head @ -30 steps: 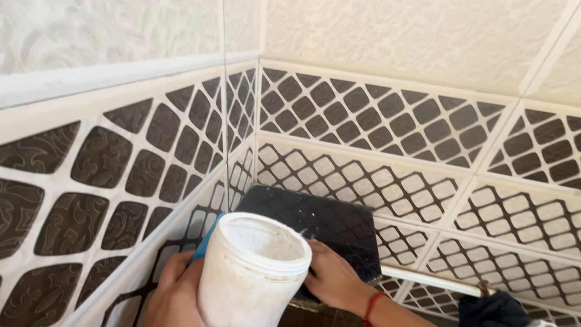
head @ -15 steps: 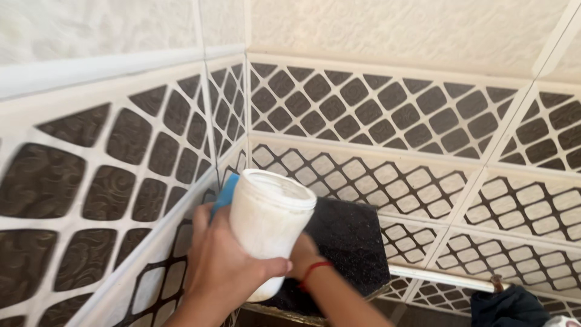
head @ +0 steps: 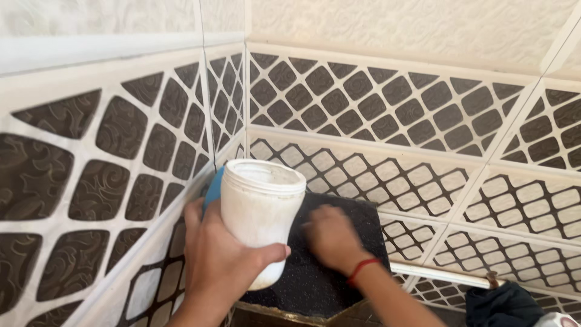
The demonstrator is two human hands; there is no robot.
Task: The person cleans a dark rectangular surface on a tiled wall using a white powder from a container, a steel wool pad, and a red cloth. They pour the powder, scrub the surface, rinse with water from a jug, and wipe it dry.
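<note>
1. The left hand [head: 227, 266] is wrapped around a white jar [head: 260, 215], thumb across the front and fingers round the back. The jar stands upright with its open mouth up, so whatever is in it stays put. There also seems to be something blue [head: 213, 184] pinched behind the jar against the same hand; can't tell what it is.

2. The right hand [head: 330, 236] lies palm-down on the dark slab [head: 315, 275], fingers fairly spread and pressed flat. It's a bit blurred, so it can't be told whether there's a rag or anything else under the palm. A red band [head: 362, 267] sits on that wrist.

3. The jar hangs just over the slab's left part, near the right hand but not touching it. Probably kept close so it's within easy reach.

4. Room is tight. The slab sits in a corner between the left tiled wall [head: 109, 175] and the back tiled wall [head: 393, 127]. The jar is near the left wall, with little slack on that side.

5. The open side is to the right and toward the camera, where the slab's front edge ends. A pale pipe [head: 442, 275] runs along the wall low on the right, with a dark cloth [head: 499, 306] bundled below it, well apart from both hands.
</note>
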